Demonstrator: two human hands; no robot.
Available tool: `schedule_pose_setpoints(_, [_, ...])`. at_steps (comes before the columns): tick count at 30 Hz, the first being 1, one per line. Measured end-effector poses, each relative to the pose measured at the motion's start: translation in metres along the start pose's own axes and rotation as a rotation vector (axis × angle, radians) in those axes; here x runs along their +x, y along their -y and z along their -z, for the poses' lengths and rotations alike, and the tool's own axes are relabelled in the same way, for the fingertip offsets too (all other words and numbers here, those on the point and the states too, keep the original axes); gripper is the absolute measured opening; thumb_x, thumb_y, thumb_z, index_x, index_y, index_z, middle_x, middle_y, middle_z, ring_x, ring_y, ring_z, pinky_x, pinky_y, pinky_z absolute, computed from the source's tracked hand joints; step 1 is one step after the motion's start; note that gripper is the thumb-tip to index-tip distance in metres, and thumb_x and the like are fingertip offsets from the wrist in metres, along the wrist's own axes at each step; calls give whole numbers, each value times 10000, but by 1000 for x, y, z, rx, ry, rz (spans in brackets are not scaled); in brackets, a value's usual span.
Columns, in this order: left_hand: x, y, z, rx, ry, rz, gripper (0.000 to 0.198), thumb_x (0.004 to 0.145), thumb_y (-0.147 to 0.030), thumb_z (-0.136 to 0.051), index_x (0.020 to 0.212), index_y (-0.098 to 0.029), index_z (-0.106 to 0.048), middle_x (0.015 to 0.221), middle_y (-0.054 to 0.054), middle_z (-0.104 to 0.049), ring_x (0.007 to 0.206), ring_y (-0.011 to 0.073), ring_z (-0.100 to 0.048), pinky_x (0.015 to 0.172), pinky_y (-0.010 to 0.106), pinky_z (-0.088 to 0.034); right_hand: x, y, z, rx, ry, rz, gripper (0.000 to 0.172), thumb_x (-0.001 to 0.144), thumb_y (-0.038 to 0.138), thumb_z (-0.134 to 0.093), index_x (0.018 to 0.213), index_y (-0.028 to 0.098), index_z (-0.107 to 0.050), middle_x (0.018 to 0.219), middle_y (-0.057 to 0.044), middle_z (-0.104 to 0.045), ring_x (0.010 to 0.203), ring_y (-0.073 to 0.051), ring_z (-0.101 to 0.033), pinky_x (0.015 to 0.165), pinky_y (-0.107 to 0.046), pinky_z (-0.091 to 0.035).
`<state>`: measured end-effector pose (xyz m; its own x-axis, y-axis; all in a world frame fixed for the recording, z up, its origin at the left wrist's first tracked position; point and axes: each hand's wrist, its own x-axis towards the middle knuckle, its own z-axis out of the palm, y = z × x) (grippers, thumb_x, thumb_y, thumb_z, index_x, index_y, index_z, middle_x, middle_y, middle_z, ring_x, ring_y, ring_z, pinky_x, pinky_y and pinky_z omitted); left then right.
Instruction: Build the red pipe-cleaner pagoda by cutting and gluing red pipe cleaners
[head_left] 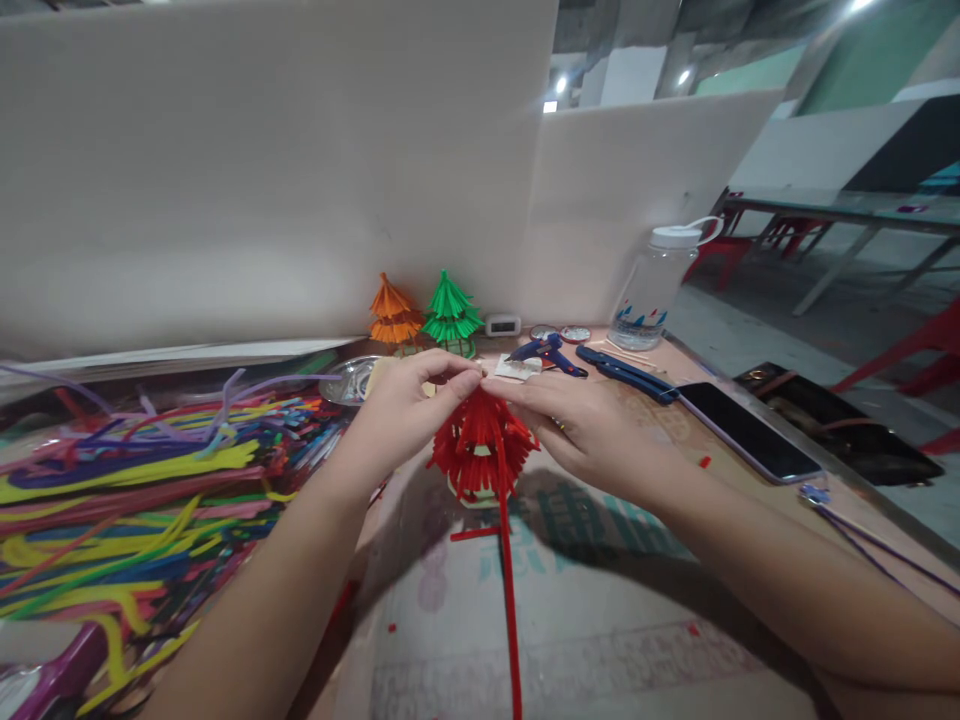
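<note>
Three small trees made of fuzzy strips stand on the tabletop (750, 503): one red tree (457, 445) at the centre, right between the two hands, and behind it one orange tree (391, 310) and one green tree (450, 310), side by side. One long red strip (508, 600) runs from the red tree toward the near edge, and one short red piece (475, 534) lies just in front of it. Near the back are one blue glue gun (546, 350), one small white display device (502, 326), two round discs (576, 334) and one clear water bottle (645, 290); to the right lies one phone (750, 430), dark-screened. The coloured strips (127, 480) piled at left are too many to count. Large green characters are printed on the cardboard sheet (615, 640), too faint and partly covered to read; the bottle bears red and blue marks. Both forearms reach inward from the lower corners, and the left hand (420, 395) and right hand (592, 425) come together fingertip to fingertip at the red tree's top, fingers bent; how firmly either grips it, I cannot tell.
</note>
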<state>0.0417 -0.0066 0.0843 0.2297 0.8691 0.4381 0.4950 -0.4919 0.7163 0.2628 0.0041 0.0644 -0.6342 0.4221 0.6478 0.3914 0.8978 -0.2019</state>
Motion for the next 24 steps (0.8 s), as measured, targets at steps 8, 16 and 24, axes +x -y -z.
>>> schedule_pose_setpoints(8, [-2, -4, -6, 91, -81, -31, 215, 938, -366, -631, 972, -198, -761, 976, 43, -769, 915, 196, -686, 864, 319, -526, 2, 4, 10, 120, -125, -64, 219, 990, 150, -547, 1097, 180, -734, 1068, -50, -786, 965, -153, -722, 868, -269, -548])
schedule_pose_setpoints(16, [0, -1, -7, 96, -107, -37, 201, 939, -356, -627, 952, -199, -753, 948, 30, -759, 892, 187, -674, 870, 317, -519, 0, 2, 13, -21, 46, 151, 167, 980, 191, -608, 983, 139, -766, 838, -67, -741, 772, -159, -663, 691, -279, -468])
schedule_pose_setpoints(24, [0, -5, -6, 86, -100, -24, 185, 933, -343, -633, 936, -198, -748, 947, 31, -763, 896, 191, -677, 859, 316, -523, -2, 3, 12, -21, 4, 185, 215, 1008, 235, -572, 1026, 143, -765, 753, -49, -713, 708, -149, -629, 643, -271, -450])
